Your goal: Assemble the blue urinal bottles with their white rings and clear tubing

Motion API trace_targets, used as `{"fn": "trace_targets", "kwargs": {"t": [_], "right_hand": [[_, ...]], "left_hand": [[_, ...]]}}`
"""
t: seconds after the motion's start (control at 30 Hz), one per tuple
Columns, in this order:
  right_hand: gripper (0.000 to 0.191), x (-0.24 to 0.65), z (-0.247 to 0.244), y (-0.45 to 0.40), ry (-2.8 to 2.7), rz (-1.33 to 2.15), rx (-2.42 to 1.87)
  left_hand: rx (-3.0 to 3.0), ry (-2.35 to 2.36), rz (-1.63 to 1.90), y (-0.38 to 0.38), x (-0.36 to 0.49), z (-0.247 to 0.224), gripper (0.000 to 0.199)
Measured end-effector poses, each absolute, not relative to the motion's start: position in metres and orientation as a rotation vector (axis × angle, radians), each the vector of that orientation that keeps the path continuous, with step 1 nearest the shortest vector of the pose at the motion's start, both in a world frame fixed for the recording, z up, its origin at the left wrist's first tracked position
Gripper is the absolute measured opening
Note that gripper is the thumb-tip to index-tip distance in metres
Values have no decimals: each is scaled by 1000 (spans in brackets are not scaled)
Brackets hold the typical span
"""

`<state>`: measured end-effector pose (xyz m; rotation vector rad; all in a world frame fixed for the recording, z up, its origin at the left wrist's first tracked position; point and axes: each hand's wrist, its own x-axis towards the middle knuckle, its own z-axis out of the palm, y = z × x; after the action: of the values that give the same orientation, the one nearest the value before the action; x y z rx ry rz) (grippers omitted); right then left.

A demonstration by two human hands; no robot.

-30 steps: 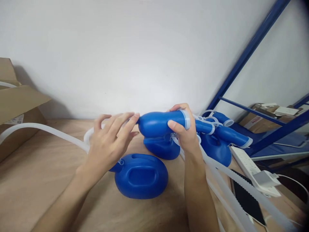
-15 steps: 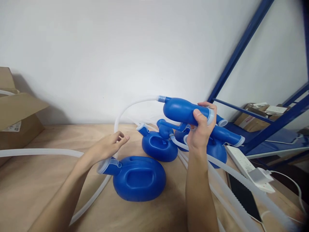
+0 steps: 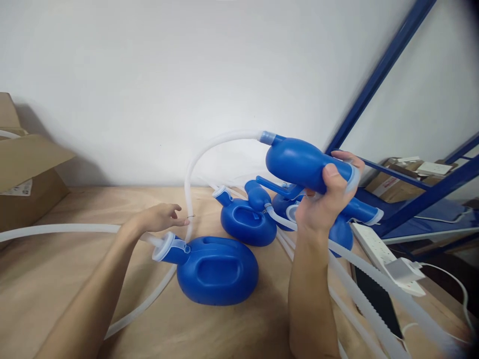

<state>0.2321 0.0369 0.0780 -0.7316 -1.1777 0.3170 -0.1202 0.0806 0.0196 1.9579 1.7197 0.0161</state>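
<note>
My right hand [image 3: 329, 192] is wrapped round the pale-rimmed wide end of a blue plastic urinal head [image 3: 294, 157], raised above the table. From its narrow end a translucent white hose [image 3: 217, 137] arches left and down to the table. My left hand [image 3: 164, 218] is open, fingers loosely bent, its thumb tip at or very near this hose; I cannot tell if it touches. A tiny wire-like piece [image 3: 192, 216] shows there. Just below sits a blue urinal bottle [image 3: 219, 274] with a moulded grip and white-capped neck [image 3: 164, 247].
Behind are another blue urinal bottle [image 3: 247, 224] and more blue heads and hoses, partly hidden by my right arm. At right lie a white power strip [image 3: 377, 249] with a charger [image 3: 406, 271], a dark phone or tablet [image 3: 377, 299], and a blue metal frame [image 3: 381, 75]. An open cardboard box [image 3: 33, 169] stands left.
My right hand has carried the blue head right and slightly up, pulling the hose's arch along. My left hand has shifted slightly left, its thumb coming to the hose.
</note>
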Motion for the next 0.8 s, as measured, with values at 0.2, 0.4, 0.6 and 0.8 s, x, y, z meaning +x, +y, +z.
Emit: {"fn": "trace_targets", "kwargs": {"t": [0.2, 0.4, 0.6, 0.8], "right_hand": [[25, 200, 95, 23, -892, 248, -427], [21, 199, 100, 22, -843, 131, -349], [20, 207, 102, 26, -770, 101, -259], [13, 223, 98, 30, -836, 106, -221]], "left_hand": [[1974, 1487, 263, 80, -128, 20, 59], [1797, 1371, 540, 83, -134, 21, 47], [1570, 1404, 901, 82, -128, 30, 53], [1579, 1430, 1156, 83, -126, 32, 62]]}}
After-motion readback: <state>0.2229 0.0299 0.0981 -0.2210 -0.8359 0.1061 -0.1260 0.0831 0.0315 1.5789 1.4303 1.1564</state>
